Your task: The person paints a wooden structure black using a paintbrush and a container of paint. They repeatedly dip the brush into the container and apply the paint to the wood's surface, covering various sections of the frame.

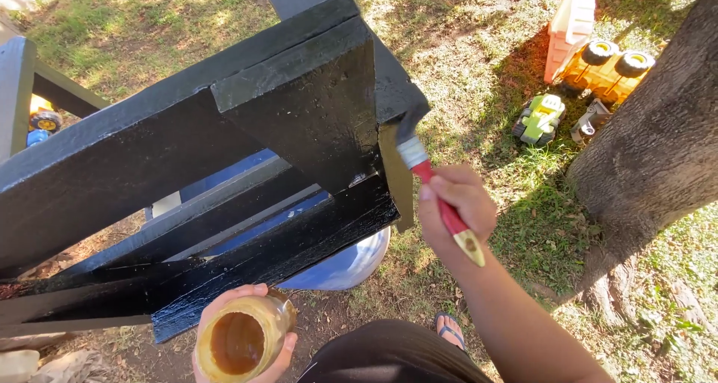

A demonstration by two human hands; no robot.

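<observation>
The paintbrush [437, 196] lies on a slant, its long axis running from upper left to lower right: the dark bristles point up and left and touch the end edge of a black wooden frame [224, 166], while the yellow tip of the red handle points down and right, toward the person. The right hand [456, 203] is closed around the red handle, just below the metal band. The bristles meet the frame at its right end, where a strip of unpainted wood [396, 177] still shows beside the glossy black boards. The left hand [243, 338] grips an open jar [239, 342] from below, near the frame's lower edge; the jar stands upright with its mouth toward the camera and brown liquid inside. A blue barrel [340, 267] shows under the frame. The ground is a patchy lawn [464, 76] in strong sun and leaf shade, with bare earth nearer the person. A tree trunk [658, 143] rises at the right, and toy trucks [591, 61] lie on the grass beside it, well apart from the brush. A foot in a sandal [449, 331] stands on the earth.
</observation>
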